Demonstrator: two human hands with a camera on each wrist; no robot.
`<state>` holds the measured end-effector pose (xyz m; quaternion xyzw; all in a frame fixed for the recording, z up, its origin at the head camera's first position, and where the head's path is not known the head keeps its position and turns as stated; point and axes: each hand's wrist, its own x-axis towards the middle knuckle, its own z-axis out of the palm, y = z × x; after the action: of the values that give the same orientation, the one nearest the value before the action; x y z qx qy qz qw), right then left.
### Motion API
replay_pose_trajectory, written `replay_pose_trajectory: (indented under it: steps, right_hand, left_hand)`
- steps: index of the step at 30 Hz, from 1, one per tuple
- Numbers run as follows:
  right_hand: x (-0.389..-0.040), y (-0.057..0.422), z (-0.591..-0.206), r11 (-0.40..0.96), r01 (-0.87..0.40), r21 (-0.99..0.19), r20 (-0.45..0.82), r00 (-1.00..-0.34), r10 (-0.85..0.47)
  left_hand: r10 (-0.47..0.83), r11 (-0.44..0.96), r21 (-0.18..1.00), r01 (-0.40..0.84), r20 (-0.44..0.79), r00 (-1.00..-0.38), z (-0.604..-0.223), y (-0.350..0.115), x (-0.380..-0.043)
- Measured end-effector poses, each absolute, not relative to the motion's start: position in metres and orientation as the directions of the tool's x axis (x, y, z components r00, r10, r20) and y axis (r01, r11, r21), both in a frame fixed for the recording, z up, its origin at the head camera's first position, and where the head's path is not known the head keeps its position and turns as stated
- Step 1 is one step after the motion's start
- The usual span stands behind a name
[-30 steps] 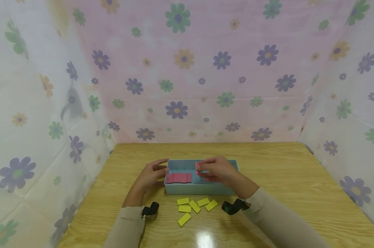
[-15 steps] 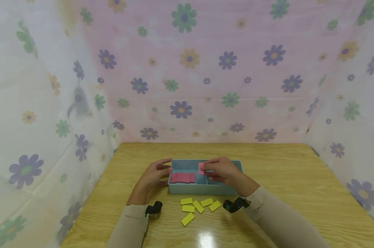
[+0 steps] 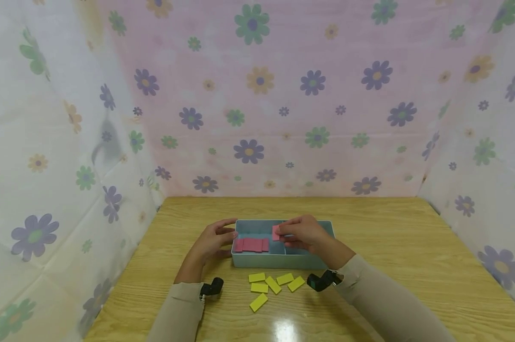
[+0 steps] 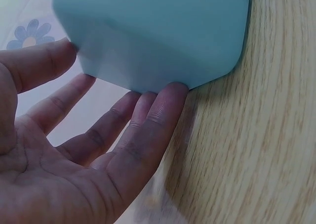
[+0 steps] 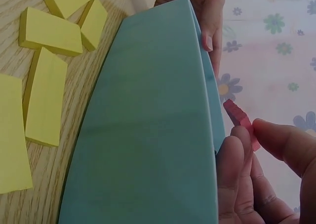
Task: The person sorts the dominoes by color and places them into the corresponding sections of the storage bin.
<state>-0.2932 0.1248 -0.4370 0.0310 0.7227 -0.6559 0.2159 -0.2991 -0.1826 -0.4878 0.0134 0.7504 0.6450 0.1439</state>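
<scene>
Head view: right hand point(image 3: 306, 233) pinches 1 pink block point(image 3: 276, 233).

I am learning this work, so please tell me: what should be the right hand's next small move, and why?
Probably lower the pink block beside the pink row: the right hand pinches it over the box, and bare floor shows next to that row.

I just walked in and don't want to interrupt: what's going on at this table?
A person is handling small blocks at a blue box. Their right hand pinches a pink block over it, while the left hand touches the box's left end. A row of pink blocks lies inside, toward the left. Six yellow blocks lie on the table, on the person's side of the box.
</scene>
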Motion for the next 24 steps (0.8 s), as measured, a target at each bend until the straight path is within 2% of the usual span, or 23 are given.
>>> replay_pose_trajectory:
  steps: [24]
  right_hand:
    - [-0.2971, 0.1246, -0.4382, 0.233, 0.283, -0.930, -0.337, -0.911, -0.238]
  left_hand:
    - [0.208, 0.170, 0.971, -0.167, -0.201, -0.957, -0.4872, -0.1836, -0.2976]
